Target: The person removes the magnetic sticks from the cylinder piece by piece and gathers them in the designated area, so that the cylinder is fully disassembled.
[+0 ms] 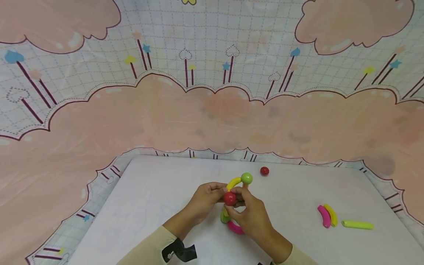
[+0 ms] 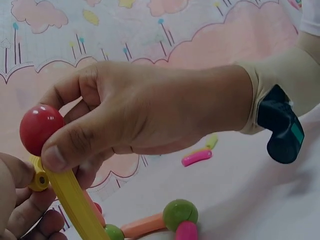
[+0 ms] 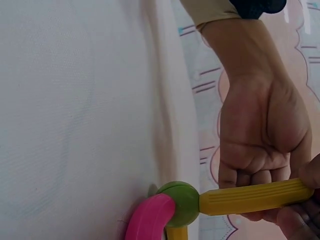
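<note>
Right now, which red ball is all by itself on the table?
The red ball near the white table's far edge: nothing touches it, while the other red ball is up at the left hand and right hand.

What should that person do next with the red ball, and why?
I'd guess a small turn of the yellow stick pinched in the right hand, bringing its tip up to the red ball. In the left wrist view that tip shows bare, just below the ball, while the left hand holds another yellow stick close beneath it.
</note>
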Available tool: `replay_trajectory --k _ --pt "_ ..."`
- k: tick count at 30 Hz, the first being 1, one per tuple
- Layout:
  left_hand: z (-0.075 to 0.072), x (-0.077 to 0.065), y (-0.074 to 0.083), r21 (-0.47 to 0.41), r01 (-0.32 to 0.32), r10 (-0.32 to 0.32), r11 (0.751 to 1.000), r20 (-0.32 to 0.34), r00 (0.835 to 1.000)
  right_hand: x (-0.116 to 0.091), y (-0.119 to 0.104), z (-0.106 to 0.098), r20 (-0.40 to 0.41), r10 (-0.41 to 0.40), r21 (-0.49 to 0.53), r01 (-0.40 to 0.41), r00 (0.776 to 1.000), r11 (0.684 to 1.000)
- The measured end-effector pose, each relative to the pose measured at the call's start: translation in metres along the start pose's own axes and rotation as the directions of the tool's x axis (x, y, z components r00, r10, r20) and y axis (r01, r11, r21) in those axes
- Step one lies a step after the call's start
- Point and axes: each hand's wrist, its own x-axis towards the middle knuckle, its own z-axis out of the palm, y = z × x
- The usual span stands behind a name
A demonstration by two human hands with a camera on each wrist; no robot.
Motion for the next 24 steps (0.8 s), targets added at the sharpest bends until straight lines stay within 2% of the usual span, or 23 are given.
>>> replay_trajectory --k 7,14,19,24 --pt "-0.001 0.005 -0.008 0.161 -0.064 0.069 0.985 -0.026 0.997 -0.001 0.0 0.001 0.004 0.005 0.03 -0.005 1.0 1.0" --pt "-0.001 0.013 -0.014 0.343 -0.175 0.198 0.923 -0.033 0.98 0.0 0.002 0.001 0.0 -0.027 0.056 0.027 1.0 0.998" --pt "-0.001 0.018 -0.016 0.4 -0.224 0.255 0.889 -0.024 0.967 0.0 0.002 0.001 0.005 -0.032 0.048 0.031 0.999 0.998" --pt "-0.001 0.021 -0.018 0.414 -0.225 0.257 0.882 -0.022 0.966 0.0 0.001 0.001 0.027 -0.023 0.041 0.022 0.999 0.999"
